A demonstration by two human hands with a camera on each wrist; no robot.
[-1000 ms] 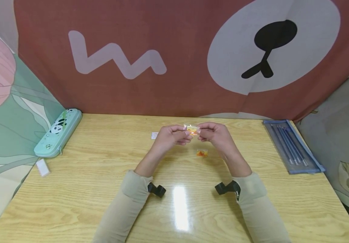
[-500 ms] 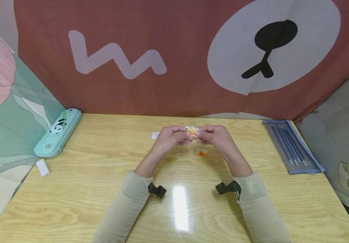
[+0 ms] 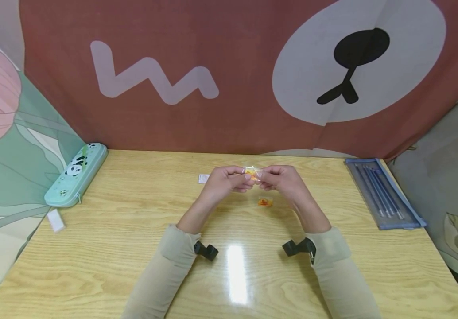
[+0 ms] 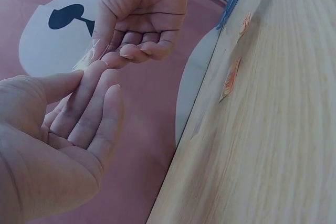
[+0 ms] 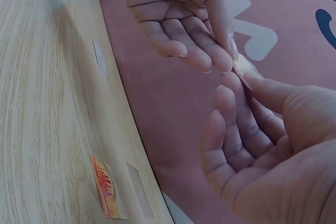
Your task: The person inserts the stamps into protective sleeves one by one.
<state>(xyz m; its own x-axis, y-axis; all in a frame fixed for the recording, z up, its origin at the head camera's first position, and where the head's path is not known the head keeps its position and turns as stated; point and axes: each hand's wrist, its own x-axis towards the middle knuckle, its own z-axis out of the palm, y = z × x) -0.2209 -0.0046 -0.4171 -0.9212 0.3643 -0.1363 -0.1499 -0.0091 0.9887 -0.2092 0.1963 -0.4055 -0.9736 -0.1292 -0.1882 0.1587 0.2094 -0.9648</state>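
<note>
Above the far middle of the table, my left hand [image 3: 224, 181] and right hand [image 3: 282, 180] pinch opposite ends of one small candy packet [image 3: 251, 173]. It is clear with yellow-orange print. In the left wrist view its crinkled wrapper [image 4: 85, 61] sits between thumb and fingertips of both hands; the fingers partly cover it. A similar orange packet [image 3: 265, 201] lies on the table just below my right hand, also seen in the right wrist view [image 5: 107, 188]. The left wrist view has two orange packets on the table, a nearer one [image 4: 230, 80] and a farther one [image 4: 244, 24].
A small white card [image 3: 203, 178] lies beside my left hand. At the left edge are a mint panda pencil case [image 3: 76, 175] and a white eraser-like block [image 3: 56, 220]. A blue mesh pouch [image 3: 384, 192] with pencils lies at the right. A printed cloth [image 3: 245, 124] stands behind the table.
The held packet has tipped and crumpled slightly between my fingers, and my hands have come a little closer together and lower. Things on the table have stayed put.
</note>
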